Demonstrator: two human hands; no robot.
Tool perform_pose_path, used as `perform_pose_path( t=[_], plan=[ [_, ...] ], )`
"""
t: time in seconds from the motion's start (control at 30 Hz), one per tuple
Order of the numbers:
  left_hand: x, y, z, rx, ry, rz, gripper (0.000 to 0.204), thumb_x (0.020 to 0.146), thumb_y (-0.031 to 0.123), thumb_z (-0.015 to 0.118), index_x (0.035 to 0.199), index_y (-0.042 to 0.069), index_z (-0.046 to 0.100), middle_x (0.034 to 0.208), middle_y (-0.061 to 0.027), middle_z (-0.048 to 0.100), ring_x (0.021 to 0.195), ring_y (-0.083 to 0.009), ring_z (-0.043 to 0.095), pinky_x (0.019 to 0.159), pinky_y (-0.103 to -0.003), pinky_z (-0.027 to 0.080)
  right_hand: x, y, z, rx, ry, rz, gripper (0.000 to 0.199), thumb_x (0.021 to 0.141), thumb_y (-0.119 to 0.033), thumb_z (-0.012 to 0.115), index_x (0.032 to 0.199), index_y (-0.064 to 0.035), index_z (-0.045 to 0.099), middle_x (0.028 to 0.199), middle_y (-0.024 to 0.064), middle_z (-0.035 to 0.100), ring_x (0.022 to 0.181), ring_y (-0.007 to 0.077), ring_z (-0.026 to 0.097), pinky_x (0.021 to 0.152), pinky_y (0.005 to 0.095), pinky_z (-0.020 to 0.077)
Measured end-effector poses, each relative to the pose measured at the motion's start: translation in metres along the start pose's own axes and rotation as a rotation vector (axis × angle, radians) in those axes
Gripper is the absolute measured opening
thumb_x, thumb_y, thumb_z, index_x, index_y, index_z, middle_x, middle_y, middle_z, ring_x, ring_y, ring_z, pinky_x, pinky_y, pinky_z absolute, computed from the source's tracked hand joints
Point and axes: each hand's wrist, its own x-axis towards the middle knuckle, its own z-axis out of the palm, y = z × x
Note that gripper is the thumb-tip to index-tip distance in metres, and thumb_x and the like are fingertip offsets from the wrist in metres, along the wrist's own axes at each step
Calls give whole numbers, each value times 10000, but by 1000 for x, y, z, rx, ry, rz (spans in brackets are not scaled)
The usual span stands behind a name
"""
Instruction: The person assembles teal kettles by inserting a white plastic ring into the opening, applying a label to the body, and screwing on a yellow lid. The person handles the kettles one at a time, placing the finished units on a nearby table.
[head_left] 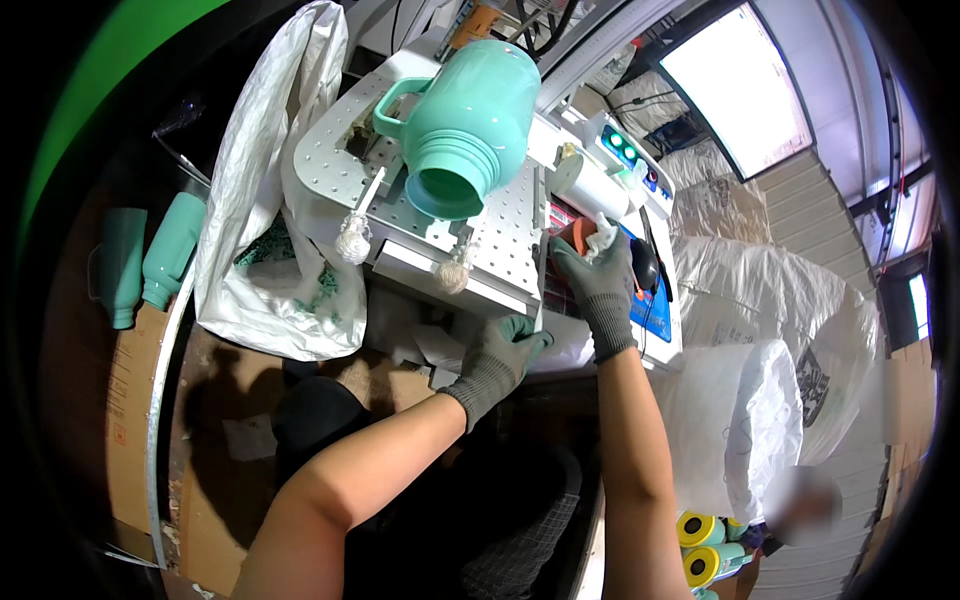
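Observation:
A mint-green jug [480, 110] with a side handle lies tilted on a perforated metal plate [325, 150], its threaded mouth facing me. My left hand [495, 365], in a grey-green knitted glove, is closed at the plate's front edge. A thin pale sliver shows by its fingertips, but what it grips is unclear. My right hand [603, 295], gloved alike, is closed on a crumpled white cloth [600, 237] beside an orange-red container [574, 234]. Two sticks with white wrapped ball ends, a nearer ball [452, 276] and a farther ball [353, 238], poke out over the plate's front.
A white roll [590, 187] and a control box with green-lit buttons [620, 148] stand behind my right hand. A black computer mouse [645, 265] lies right of it. A white woven sack [265, 200] holding green scraps hangs at left. More green jugs [172, 250] stand far left.

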Motion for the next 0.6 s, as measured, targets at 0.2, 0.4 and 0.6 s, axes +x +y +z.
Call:
perform_pose_path(
  t=[0.2, 0.4, 0.6],
  plan=[
    [-51, 18, -18, 262, -168, 54, 249, 933, 250, 785, 858, 26, 704, 679, -87, 676, 584, -146, 617, 626, -326, 518, 25, 21, 6, 14, 115, -72, 851, 728, -465, 895, 1333, 41, 574, 1278, 267, 630, 1098, 420, 675, 956, 466, 538],
    [-106, 46, -63, 527, -576, -253, 334, 966, 397, 735, 876, 78, 697, 656, 0, 649, 599, -111, 626, 650, -296, 528, 13, 34, 26, -95, 242, -216, 807, 710, -436, 902, 1279, 49, 599, 1188, 242, 657, 1052, 359, 672, 931, 443, 531],
    [-129, 26, -81, 674, -701, -450, 330, 965, 410, 723, 938, 81, 738, 744, -15, 698, 733, -124, 694, 788, -328, 566, 33, 12, 16, 7, 201, -22, 825, 726, -437, 885, 1308, 64, 583, 1161, 265, 680, 1090, 378, 673, 945, 462, 526]
  ],
)
